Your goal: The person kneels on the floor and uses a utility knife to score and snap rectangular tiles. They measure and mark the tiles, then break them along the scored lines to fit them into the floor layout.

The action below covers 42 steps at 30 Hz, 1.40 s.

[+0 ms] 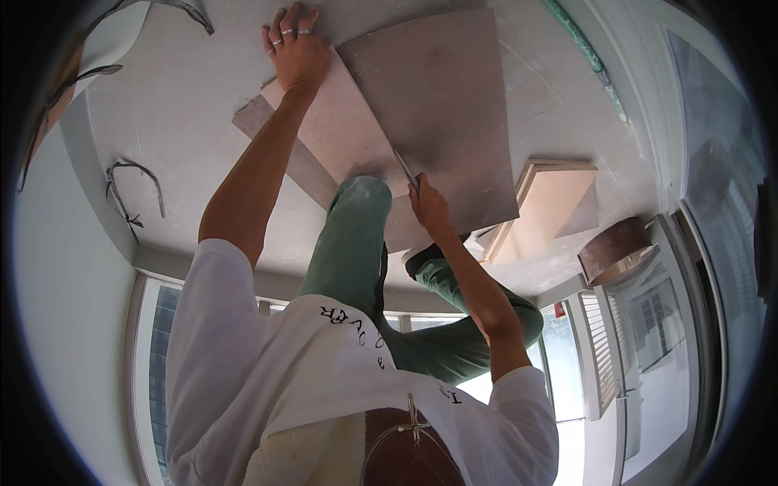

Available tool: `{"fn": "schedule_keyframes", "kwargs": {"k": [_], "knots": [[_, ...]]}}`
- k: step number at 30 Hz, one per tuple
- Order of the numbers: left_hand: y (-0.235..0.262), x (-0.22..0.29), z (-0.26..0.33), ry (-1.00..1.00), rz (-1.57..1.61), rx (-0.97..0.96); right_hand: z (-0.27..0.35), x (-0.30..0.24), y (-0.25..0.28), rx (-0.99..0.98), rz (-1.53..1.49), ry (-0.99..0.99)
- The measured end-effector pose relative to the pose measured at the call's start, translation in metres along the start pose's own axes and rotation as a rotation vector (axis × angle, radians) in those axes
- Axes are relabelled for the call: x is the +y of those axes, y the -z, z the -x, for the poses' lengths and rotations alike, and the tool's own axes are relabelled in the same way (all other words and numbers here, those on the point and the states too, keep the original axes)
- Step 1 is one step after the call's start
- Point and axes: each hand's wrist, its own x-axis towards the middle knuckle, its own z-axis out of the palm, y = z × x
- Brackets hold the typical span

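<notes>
My left hand [298, 50], with bands on its fingers, presses on the far end of a pale board strip [344, 121]; its fingers are apart. The strip lies aslant on a larger grey-brown board [446, 89], and another board piece [253, 116] shows from under its left side. My right hand [428, 202] is closed round the handle of a slim knife, seemingly a utility knife [405, 168]. The blade lies along the strip's right edge, against the larger board. My green-trousered knee [363, 194] rests on the near end of the strip.
Several cut boards [539, 202] are stacked to the right, near a round brown container [616, 249]. Black cable [134, 190] lies on the floor at left. A green tube [579, 40] runs along the far right wall. Windows and a glass door stand around the edges.
</notes>
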Motion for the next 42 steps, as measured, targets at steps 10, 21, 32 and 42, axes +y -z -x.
{"fn": "schedule_keyframes", "kwargs": {"k": [10,21,32,42], "knots": [[-0.003,-0.002,-0.001,0.000,0.002,-0.004,-0.128,0.010,0.176,0.903,-0.205,0.187],[0.000,-0.002,0.002,-0.002,0.014,-0.017,-0.076,-0.012,0.240,0.283,-0.365,0.035],[0.000,-0.003,0.000,-0.018,0.028,-0.002,0.023,-0.079,0.209,0.382,-0.123,0.580],[0.001,-0.001,0.001,-0.002,0.028,-0.002,0.024,-0.073,0.189,0.510,-0.089,0.619]]}}
